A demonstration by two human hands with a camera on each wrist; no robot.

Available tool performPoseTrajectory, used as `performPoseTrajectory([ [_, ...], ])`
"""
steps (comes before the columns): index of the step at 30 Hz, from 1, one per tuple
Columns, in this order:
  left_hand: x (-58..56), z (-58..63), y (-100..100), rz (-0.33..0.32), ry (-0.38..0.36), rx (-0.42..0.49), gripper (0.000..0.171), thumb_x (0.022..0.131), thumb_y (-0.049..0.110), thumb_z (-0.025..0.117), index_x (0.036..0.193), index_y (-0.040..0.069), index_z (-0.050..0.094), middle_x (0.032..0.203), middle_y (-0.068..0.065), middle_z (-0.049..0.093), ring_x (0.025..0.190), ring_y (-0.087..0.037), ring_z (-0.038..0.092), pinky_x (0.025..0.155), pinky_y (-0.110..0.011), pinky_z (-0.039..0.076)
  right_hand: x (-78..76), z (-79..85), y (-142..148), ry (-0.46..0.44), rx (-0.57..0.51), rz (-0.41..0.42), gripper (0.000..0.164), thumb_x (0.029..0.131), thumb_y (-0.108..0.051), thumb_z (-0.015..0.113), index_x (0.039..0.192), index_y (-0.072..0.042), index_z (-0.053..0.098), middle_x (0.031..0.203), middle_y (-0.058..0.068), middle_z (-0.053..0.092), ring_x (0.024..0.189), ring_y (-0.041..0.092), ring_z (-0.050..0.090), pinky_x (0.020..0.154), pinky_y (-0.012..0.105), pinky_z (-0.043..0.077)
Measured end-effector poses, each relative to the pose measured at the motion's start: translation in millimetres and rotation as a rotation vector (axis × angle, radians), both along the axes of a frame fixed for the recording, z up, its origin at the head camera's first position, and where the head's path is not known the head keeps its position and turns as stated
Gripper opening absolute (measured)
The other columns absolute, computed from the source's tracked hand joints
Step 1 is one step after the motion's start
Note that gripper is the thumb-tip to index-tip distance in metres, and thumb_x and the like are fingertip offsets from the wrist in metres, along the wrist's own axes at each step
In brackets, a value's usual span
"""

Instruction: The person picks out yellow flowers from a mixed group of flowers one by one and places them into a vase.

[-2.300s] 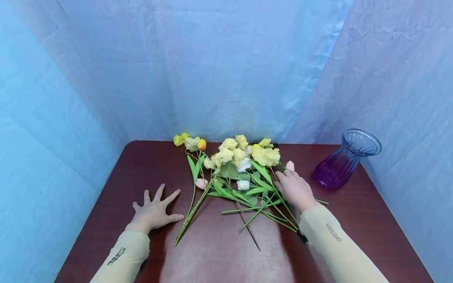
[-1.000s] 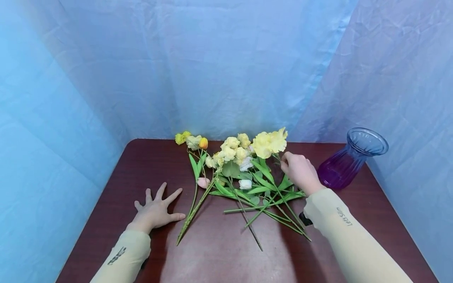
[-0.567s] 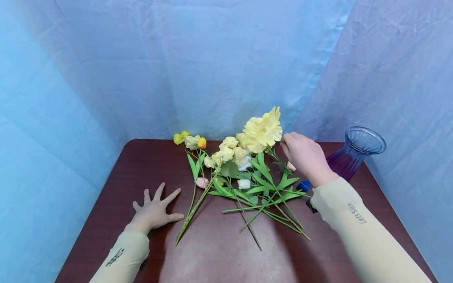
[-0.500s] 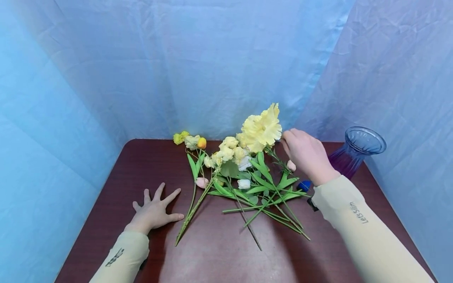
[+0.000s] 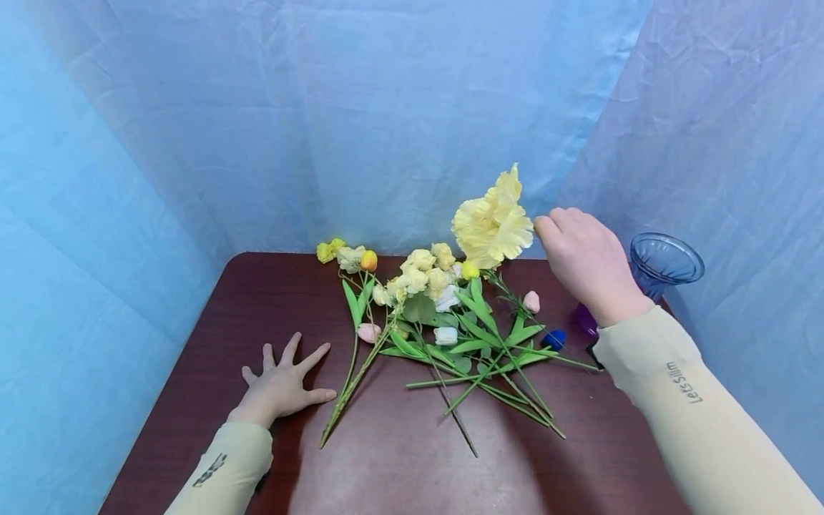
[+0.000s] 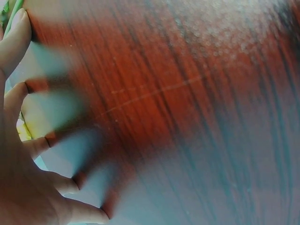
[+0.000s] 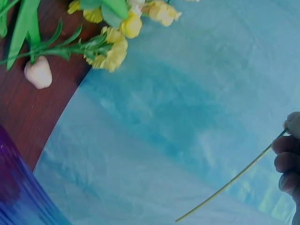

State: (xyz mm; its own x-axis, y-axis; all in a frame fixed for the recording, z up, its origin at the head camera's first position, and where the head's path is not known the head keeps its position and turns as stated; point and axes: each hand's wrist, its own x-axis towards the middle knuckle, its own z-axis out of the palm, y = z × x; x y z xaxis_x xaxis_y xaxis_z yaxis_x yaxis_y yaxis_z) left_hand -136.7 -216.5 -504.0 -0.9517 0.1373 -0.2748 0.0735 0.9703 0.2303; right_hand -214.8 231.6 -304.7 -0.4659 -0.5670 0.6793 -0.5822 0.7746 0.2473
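My right hand (image 5: 589,261) pinches the stem of a large pale-yellow artificial flower (image 5: 492,225), raised above the back of the table. In the right wrist view the thin stem (image 7: 229,182) slants down from the curled fingertips (image 7: 287,161), its lower end free. My left hand (image 5: 280,386) lies with fingers spread on the dark red table, left of the flowers. Below the raised flower lies a pile of artificial flowers: a cluster of small cream blooms (image 5: 415,279), a white tulip (image 5: 445,336), a pink tulip (image 5: 531,302) and a blue bud (image 5: 555,339).
A ribbed blue-purple glass vase (image 5: 666,259) stands at the right, partly hidden behind my right hand and sleeve. An orange tulip (image 5: 368,260) lies near the table's back edge. Blue cloth (image 5: 386,129) hangs behind and at both sides of the table (image 5: 380,472).
My right hand has lifted the large yellow flower out of the pile, up and then rightward, uncovering the blue bud and a small yellow bloom. My left hand has stayed put.
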Motion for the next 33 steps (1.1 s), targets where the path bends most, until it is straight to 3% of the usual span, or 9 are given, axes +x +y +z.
performPoseTrajectory([
  [9, -0.1, -0.9, 0, 0.0, -0.002, -0.004, 0.093, 0.074, 0.078, 0.058, 0.151, 0.038, 0.026, 0.159, -0.02, 0.004, 0.131, -0.064, 0.001, 0.086, -0.088, 0.01, -1.9, 2.0, 28, 0.025, -0.009, -0.024, 0.017, 0.084, 0.019, 0.041, 0.083, 0.005, 0.05, 0.07, 0.014, 0.043, 0.06, 0.033, 0.04, 0.049, 0.041, 0.034],
  [16, -0.1, -1.9, -1, 0.001, -0.002, -0.002, 0.093, 0.074, 0.079, 0.058, 0.151, 0.038, 0.026, 0.159, -0.02, 0.004, 0.131, -0.064, 0.0, 0.086, -0.088, 0.01, -3.7, -2.6, 53, 0.017, -0.05, -0.082, 0.018, 0.091, 0.012, 0.041, 0.076, 0.004, 0.045, 0.068, 0.015, 0.041, 0.059, 0.034, 0.04, 0.049, 0.042, 0.033],
  [24, 0.3, -2.1, -1, 0.0, 0.0, 0.003, 0.093, 0.074, 0.078, 0.058, 0.151, 0.039, 0.026, 0.159, -0.02, 0.004, 0.131, -0.064, 0.0, 0.086, -0.088, 0.009, -2.0, -10.5, 76, -0.104, -0.134, -0.216, 0.009, 0.096, 0.003, 0.048, 0.088, 0.004, 0.052, 0.078, 0.021, 0.052, 0.075, 0.042, 0.051, 0.059, 0.055, 0.044],
  [33, 0.7, -1.8, -1, -0.003, 0.002, 0.007, 0.092, 0.074, 0.078, 0.058, 0.151, 0.039, 0.026, 0.159, -0.02, 0.004, 0.131, -0.064, 0.0, 0.086, -0.088, 0.009, 0.7, -19.6, 101, -0.176, -0.251, -0.326, 0.014, 0.099, -0.008, 0.05, 0.098, 0.004, 0.057, 0.079, 0.026, 0.055, 0.077, 0.048, 0.053, 0.063, 0.064, 0.042],
])
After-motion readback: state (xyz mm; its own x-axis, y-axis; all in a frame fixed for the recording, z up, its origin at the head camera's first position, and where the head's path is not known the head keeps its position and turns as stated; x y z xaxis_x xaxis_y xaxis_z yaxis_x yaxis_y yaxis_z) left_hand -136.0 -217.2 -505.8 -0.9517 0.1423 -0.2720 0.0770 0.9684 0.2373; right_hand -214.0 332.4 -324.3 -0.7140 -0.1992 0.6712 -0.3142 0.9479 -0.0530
